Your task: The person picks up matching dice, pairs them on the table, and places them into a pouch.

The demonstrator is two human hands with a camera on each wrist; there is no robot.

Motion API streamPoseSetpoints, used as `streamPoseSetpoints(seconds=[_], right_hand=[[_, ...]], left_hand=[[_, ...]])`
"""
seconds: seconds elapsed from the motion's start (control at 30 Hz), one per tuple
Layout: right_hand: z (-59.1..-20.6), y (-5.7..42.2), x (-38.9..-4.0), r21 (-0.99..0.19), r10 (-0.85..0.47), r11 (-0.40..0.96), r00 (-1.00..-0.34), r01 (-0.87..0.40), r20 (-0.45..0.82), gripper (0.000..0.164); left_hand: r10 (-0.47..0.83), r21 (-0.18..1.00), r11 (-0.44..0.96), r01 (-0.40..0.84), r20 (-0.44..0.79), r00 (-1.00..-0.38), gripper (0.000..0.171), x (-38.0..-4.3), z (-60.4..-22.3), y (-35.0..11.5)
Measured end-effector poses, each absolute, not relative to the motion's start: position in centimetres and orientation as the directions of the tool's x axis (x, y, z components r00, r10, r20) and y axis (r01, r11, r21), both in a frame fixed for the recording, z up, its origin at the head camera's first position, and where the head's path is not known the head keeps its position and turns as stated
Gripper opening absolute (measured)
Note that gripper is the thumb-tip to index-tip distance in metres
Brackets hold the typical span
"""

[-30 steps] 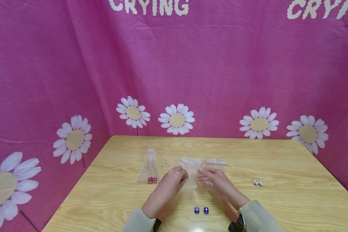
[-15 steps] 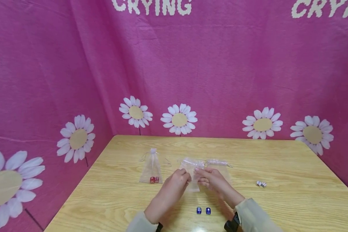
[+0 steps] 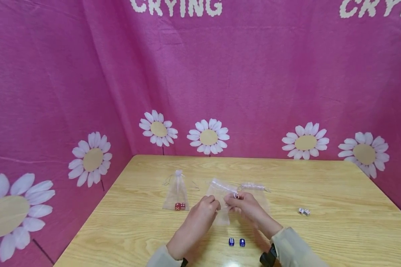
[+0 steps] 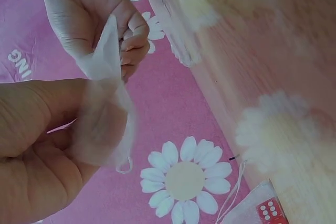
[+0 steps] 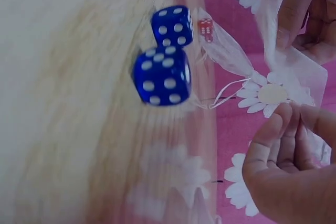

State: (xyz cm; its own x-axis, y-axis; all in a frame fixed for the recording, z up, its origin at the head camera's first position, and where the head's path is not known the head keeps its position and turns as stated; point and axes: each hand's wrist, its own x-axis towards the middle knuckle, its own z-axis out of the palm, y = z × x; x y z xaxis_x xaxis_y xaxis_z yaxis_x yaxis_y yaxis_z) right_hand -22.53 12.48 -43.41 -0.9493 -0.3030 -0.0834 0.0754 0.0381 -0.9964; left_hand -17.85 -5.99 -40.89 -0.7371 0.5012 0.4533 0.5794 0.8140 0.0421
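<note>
Daisy-print magenta cloth (image 3: 254, 74) behind wood-grain table (image 3: 334, 230).

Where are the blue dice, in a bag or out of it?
Out: the blue dice lie bare on the table, apart from the held bag.

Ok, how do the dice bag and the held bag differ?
The dice bag rests on the table; the held bag is pinched by the left hand and right hand. The dice bag's neck is gathered; the held bag's top is spread. Two red dice show in the dice bag, none in the held bag. Both are pale and sheer.
</note>
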Motion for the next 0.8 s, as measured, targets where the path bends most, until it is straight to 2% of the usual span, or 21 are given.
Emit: streamPoseSetpoints(seconds=[0.2,0.33,0.5,0.67,0.8], right_hand=[[-43.1,12.3,-22.6,-0.978,-0.203,0.200,-0.979,-0.056,0.015,0.022],[-42.9,12.4,-22.7,-0.960,-0.196,0.246,-0.977,-0.131,0.083,0.021],[-42.8,12.4,-22.8,-0.912,-0.193,0.322,-0.960,-0.255,0.201,0.014],[-42.9,12.4,-22.6,-0.806,-0.214,0.381,-0.891,-0.453,0.399,0.012],[-43.3,12.5,-22.4,-0.659,-0.263,0.409,-0.773,-0.632,0.578,0.014]], left_hand=[[0.500,0.135,0.793,0.595,0.414,-0.760,0.011,-18.0,-40.5,-6.5],[0.447,0.330,0.735,0.592,0.421,-0.789,0.007,-18.5,-39.8,-7.0],[0.265,0.548,0.629,0.552,0.516,-0.815,0.010,-19.2,-38.9,-7.9],[0.086,0.670,0.523,0.526,0.573,-0.815,0.016,-19.9,-38.2,-9.2],[0.086,0.735,0.461,0.497,0.521,-0.849,0.023,-20.3,-38.0,-10.2]])
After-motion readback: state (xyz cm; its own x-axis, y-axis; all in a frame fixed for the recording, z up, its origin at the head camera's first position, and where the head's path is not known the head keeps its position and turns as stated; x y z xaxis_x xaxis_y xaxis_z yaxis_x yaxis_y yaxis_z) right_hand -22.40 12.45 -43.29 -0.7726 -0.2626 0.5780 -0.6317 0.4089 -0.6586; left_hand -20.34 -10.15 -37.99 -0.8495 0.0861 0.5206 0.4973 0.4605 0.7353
